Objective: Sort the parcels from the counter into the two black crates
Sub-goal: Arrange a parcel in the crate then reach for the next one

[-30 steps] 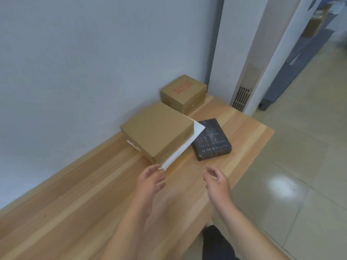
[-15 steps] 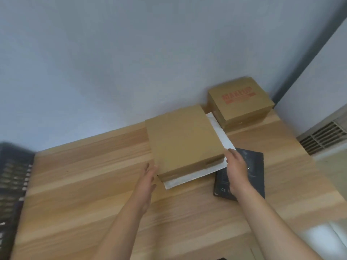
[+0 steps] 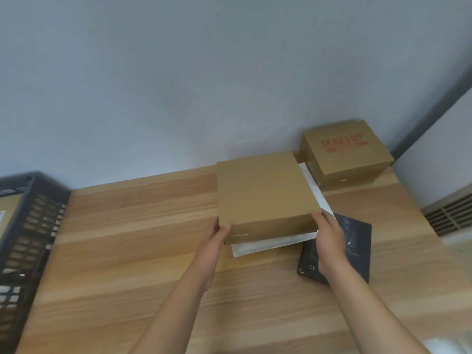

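A flat brown cardboard box (image 3: 263, 192) lies on a white envelope (image 3: 270, 245) on the wooden counter (image 3: 143, 251). My left hand (image 3: 214, 244) grips the box's near left corner. My right hand (image 3: 329, 236) grips its near right corner. A smaller brown box printed MAKEUP in red (image 3: 344, 154) stands behind it against the wall. A flat black box (image 3: 357, 241) lies to the right, partly under my right hand and wrist. One black crate (image 3: 28, 226) stands at the counter's left end; something brown shows inside it.
A grey wall runs along the back of the counter. A vent grille (image 3: 452, 213) and pale floor lie past the counter's right edge. Bare wood stretches between the crate and the boxes.
Both hands have reached forward from over the counter and closed on the flat brown box's near corners. The view swung left, bringing the black crate into sight.
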